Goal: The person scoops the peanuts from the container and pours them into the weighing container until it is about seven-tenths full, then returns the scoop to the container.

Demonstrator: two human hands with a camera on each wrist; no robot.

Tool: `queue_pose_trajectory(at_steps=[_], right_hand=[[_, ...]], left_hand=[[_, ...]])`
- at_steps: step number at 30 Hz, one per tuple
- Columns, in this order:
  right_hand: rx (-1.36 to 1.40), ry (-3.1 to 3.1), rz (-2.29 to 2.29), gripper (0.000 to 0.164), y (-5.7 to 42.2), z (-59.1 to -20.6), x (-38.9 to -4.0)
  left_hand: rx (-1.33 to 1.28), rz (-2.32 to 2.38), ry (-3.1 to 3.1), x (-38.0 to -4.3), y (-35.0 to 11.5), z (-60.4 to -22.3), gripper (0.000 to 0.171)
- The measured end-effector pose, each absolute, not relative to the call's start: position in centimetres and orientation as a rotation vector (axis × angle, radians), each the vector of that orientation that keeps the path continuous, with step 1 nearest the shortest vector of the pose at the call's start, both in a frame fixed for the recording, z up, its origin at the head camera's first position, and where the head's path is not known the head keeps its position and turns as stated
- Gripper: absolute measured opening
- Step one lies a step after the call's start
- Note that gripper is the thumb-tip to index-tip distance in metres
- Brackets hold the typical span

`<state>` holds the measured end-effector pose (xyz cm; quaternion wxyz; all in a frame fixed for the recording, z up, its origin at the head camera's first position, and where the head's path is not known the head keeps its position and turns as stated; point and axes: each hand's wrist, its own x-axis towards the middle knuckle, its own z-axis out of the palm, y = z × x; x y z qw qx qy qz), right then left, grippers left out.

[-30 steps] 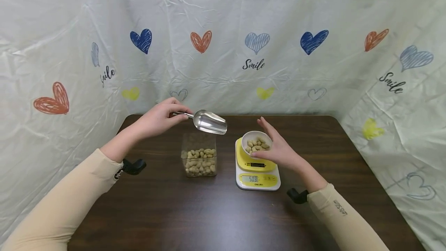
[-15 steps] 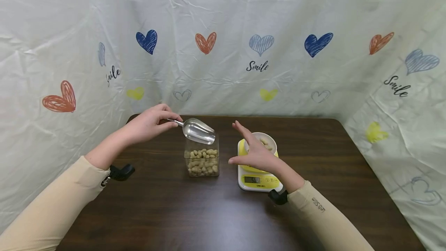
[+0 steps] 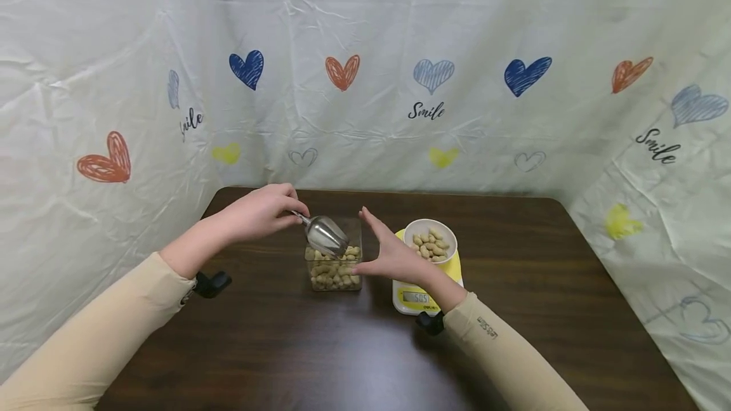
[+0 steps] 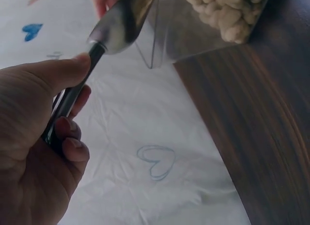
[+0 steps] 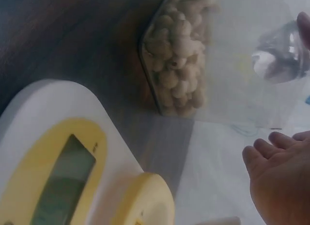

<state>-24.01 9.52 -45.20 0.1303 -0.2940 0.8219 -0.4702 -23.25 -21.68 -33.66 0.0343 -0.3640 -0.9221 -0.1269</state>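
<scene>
In the head view my left hand (image 3: 257, 211) grips the handle of a metal scoop (image 3: 327, 238), its bowl tilted down over a clear plastic container (image 3: 355, 231). Peanuts (image 3: 335, 278) fill the container's lower part. Curled fingers and thumb hold the scoop's handle in the left wrist view. My right hand (image 3: 396, 260), thumb and fingers spread, is at the container's right side; whether it touches the wall I cannot tell. A white bowl (image 3: 408, 231) with peanuts stands behind it on a yellow and white kitchen scale (image 3: 452, 273), display partly readable.
Everything stands on a dark wooden table (image 3: 320, 347). A white curtain (image 3: 377, 30) printed with hearts surrounds its back and sides. Both wrists carry a black camera mount (image 3: 212, 284).
My right hand has left the bowl and moved left to the container. My left hand has lowered the scoop toward the peanuts in the container and tipped it down.
</scene>
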Motion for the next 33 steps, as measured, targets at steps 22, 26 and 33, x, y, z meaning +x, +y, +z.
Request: queue_pose_trajectory(at_steps=[22,26,33], right_hand=[[-0.758,2.388,-1.38,0.112,8.2,-46.4,-24.1],[-0.776,2.376,-1.401,0.113,8.2,-46.5,-24.2],[-0.801,2.365,-1.454,0.115,8.4,-46.9,-24.2]], left_hand=[[-1.253,0.127,-2.898,-25.7,-15.8,-37.4,0.011],[-1.291,-0.16,-2.964,-26.4,-16.9,-36.5,0.012],[-1.318,-0.448,-3.035,-27.5,-19.2,-36.1,0.017]])
